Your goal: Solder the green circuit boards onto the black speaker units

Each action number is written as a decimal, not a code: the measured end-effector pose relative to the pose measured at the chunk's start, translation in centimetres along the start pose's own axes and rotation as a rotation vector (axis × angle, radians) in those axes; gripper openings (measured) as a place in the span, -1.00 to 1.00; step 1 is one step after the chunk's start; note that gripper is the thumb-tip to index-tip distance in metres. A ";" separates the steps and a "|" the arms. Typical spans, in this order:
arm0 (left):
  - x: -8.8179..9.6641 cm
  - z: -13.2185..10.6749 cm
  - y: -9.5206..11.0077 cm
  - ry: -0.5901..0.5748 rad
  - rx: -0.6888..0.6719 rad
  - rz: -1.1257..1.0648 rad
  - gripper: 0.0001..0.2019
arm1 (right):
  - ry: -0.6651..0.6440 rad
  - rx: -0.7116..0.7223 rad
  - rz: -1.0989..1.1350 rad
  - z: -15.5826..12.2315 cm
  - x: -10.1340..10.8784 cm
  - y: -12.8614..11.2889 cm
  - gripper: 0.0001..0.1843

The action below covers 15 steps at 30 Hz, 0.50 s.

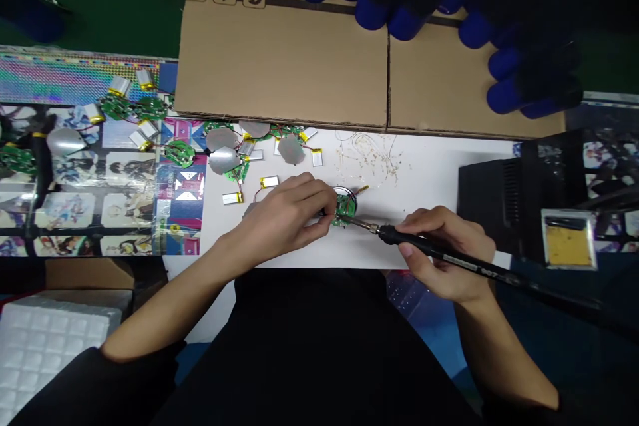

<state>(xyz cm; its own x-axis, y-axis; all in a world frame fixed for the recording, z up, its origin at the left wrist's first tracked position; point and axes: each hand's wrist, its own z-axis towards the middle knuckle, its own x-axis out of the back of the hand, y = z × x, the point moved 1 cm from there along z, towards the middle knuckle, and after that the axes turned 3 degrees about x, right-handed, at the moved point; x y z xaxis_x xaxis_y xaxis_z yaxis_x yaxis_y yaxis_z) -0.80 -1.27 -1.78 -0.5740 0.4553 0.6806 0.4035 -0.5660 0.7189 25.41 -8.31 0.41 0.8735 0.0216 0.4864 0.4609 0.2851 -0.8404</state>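
Observation:
My right hand (449, 249) is closed around a black soldering iron (479, 268) marked 907. The iron's metal tip points left and meets a small green circuit board (346, 206) on the white work surface. Thumb and fingers of my left hand (294, 210) are pinched together at the board's left edge; what lies between them is too hidden to make out. Thin wires loop from the board, and a short piece with a yellowish end sticks out at its upper right. Just beyond my left hand lie two small silver batteries with yellow ends, one battery (269, 182) close to my knuckles.
A large cardboard box (284, 60) with blue cylinders (372, 11) stands behind. Boards, batteries and round silver discs (223, 160) lie to the left. Wire scraps (372, 156) are scattered beyond the board. At right are a black case (486, 203) and a yellow sponge tray (569, 243).

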 end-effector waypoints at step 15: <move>0.2 0.1 0.1 -0.023 -0.013 0.025 -0.88 | 0.066 0.007 0.017 -0.2 0.4 -0.1 -0.87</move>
<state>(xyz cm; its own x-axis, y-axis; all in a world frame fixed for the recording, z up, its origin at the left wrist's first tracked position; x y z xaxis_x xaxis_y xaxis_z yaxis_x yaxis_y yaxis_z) -0.79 -1.10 -1.58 -0.5475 0.4562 0.7015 0.4082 -0.5862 0.6998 25.74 -8.50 0.61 0.8899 -0.0369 0.4546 0.4447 0.2921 -0.8467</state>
